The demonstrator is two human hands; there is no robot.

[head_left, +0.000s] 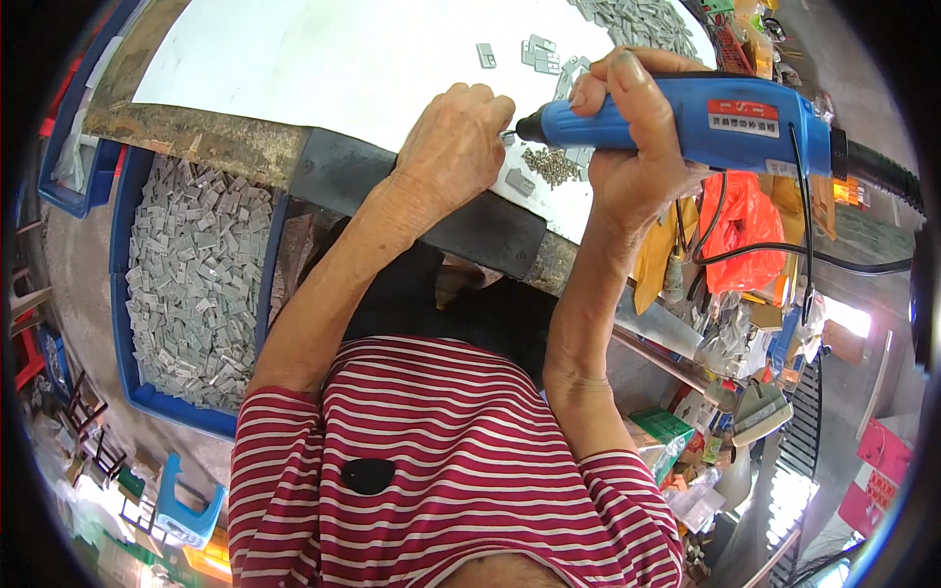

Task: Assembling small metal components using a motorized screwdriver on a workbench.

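Note:
My right hand (639,147) is wrapped round a blue electric screwdriver (735,116), held nearly level with its black tip pointing left. Its tip meets the fingers of my left hand (453,142), which are closed in a pinch at the front of the white-topped table (294,59). A small grey metal part (508,138) shows at those fingertips, mostly hidden. Just below the screwdriver's nose lies a pile of small screws (551,167). One flat grey part (520,180) sits near the screws. Several loose grey parts (540,54) lie farther back.
To my left stands a blue bin (122,323) filled with grey metal parts (196,284). A heap of similar parts (642,22) covers the table's far right. Black cable (833,260) runs along the right, beside a red plastic bag (743,235). A dark pad (343,171) borders the table's front edge.

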